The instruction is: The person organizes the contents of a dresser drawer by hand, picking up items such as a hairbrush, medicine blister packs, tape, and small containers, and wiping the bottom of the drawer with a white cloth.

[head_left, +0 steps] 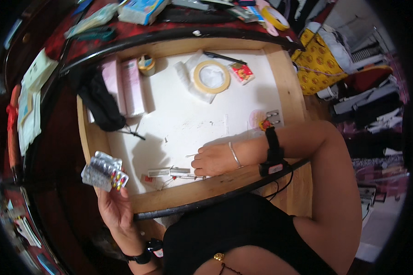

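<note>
Blister packs, gripped by left hand, jutting out beyond fingers

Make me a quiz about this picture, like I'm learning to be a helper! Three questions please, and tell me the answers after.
1. Which hand holds the silver blister packs?
2. True or false: the cream tape roll lies inside the drawer.
3. Fill in the missing word: between the right hand and the black wrist strap, the person wears a thin silver ____.

Key:
1. The left hand.
2. True.
3. Bracelet.
</note>
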